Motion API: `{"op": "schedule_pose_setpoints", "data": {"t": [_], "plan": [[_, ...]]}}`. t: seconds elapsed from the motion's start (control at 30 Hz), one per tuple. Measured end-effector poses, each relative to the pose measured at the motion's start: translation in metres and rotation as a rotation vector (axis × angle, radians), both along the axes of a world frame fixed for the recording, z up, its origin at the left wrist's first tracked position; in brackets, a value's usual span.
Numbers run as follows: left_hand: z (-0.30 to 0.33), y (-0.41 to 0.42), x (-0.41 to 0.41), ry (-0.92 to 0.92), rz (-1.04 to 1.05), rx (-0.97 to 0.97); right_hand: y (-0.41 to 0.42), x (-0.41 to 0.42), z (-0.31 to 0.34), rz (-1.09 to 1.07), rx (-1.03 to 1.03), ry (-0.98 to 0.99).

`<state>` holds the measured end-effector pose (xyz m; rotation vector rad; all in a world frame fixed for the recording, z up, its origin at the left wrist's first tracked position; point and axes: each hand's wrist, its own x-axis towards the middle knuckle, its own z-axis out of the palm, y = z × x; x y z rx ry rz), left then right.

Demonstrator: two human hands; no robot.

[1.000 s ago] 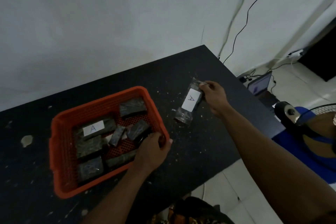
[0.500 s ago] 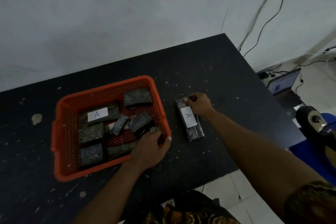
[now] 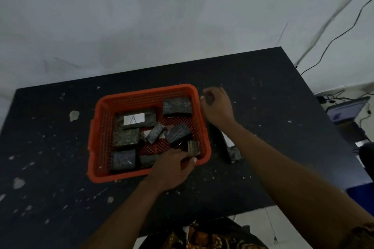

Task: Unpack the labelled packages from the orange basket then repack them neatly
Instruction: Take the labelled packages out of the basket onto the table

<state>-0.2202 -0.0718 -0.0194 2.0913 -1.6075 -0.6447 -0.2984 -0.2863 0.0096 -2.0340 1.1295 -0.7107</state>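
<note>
Black table [image 3: 263,91]: orange basket [image 3: 97,133], package [image 3: 233,152]

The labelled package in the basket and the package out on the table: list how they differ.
The labelled package lies inside the orange basket with its "A" label fully showing; the package on the table lies outside, right of the basket, mostly hidden under the right forearm, with only part of its white label showing. Both are dark wrapped blocks.

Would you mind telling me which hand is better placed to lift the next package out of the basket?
Left: the left hand is already inside the orange basket; the right hand hovers outside.
</note>
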Motion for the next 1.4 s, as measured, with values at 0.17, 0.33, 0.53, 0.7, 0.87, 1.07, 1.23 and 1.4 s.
{"op": "schedule_pose_setpoints", "data": {"t": [0.17,0.33,0.53,0.7,0.87,1.07,1.23,1.4], "plan": [[0.007,0.024,0.024,0.047,0.013,0.057,0.049,0.035,0.005,0.473,-0.097,0.083],[0.008,0.045,0.048,0.015,0.064,0.07,0.074,0.041,-0.01,0.724,-0.125,0.447],[0.005,0.05,0.055,-0.053,0.063,0.153,0.087,0.04,-0.019,0.779,-0.249,0.732],[0.006,0.05,0.056,-0.03,0.048,0.147,0.093,0.041,-0.015,0.735,-0.266,0.745],[0.006,0.051,0.056,-0.022,0.038,0.132,0.081,0.032,-0.003,0.596,-0.079,0.545],[0.004,0.053,0.055,-0.014,0.042,0.097,0.072,0.015,0.02,0.314,0.452,0.03],[0.004,0.052,0.056,-0.034,0.027,0.121,0.082,0.006,0.03,0.306,0.891,-0.349],[0.005,0.053,0.055,-0.033,0.032,0.135,0.087,0.004,0.033,0.239,1.009,-0.443]]}}
